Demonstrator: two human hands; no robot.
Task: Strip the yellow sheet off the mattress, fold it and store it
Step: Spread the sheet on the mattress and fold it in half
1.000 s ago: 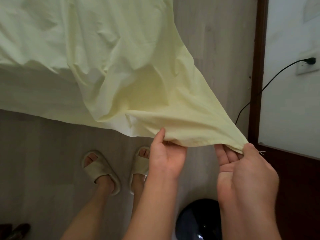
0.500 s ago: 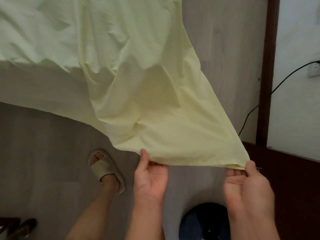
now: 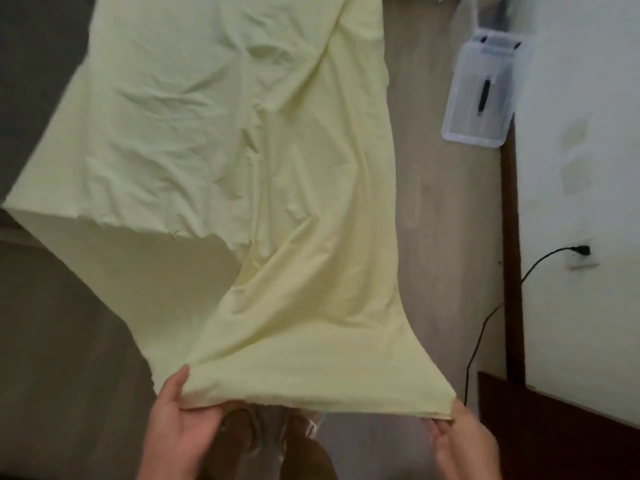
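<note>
Head view: left hand (image 3: pixel 180 415) and right hand (image 3: pixel 459 433), low in frame, each pinch the sheet (image 3: pixel 242 161) edge, stretching it taut, likely to pull it off the mattress.

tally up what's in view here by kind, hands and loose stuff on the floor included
yellow sheet: 1, its near edge held by both hands
hands: 2, left hand and right hand
clear plastic box: 1, on the floor by the wall
black cable: 1, plugged into the socket
wall socket: 1
total: 6
</note>
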